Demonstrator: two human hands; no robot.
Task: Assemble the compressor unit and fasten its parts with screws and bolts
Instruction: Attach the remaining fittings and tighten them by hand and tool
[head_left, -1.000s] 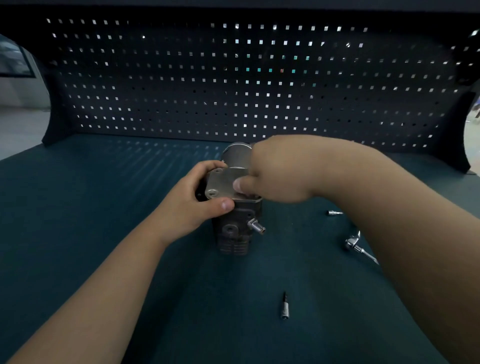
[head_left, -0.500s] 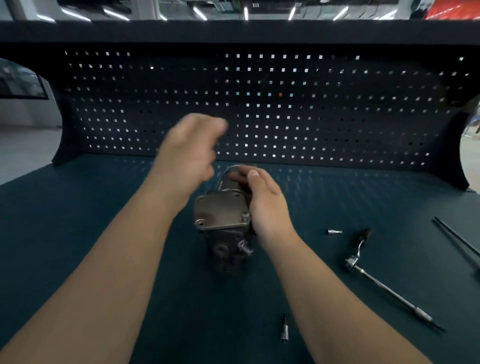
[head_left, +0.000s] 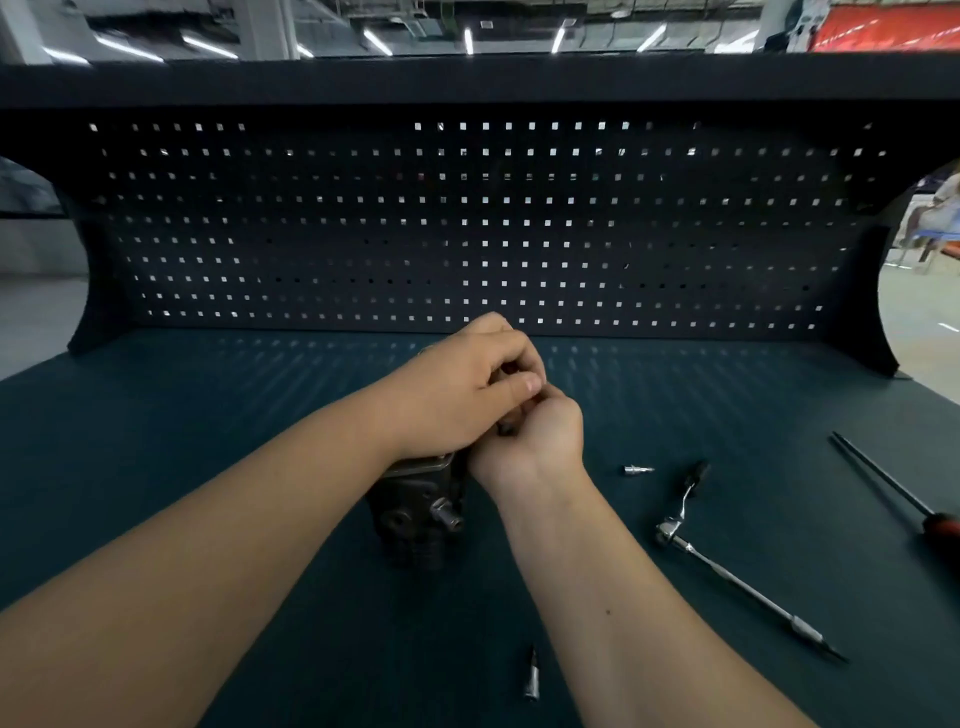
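Dropping from mid-air, the left hand (head_left: 457, 389) now meets the right hand (head_left: 535, 444) above the compressor unit (head_left: 415, 512), a dark ribbed metal block with a silver stub, standing beneath both wrists. Both hands' fingers are curled together; whether they grip anything cannot be told.

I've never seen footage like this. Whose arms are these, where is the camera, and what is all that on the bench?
No machine here: these are a person's two bare arms, filmed by one wide-angle camera worn on the head, looking forward and down. The left hand and right hand meet above a dark metal compressor unit standing on the teal bench mat. Their curled fingers pinch a small dark piece, too hidden to name. To the right lie a ratchet wrench, a little socket bit and a screwdriver with a red handle; another bit lies nearer the person. Behind stands a pegboard.
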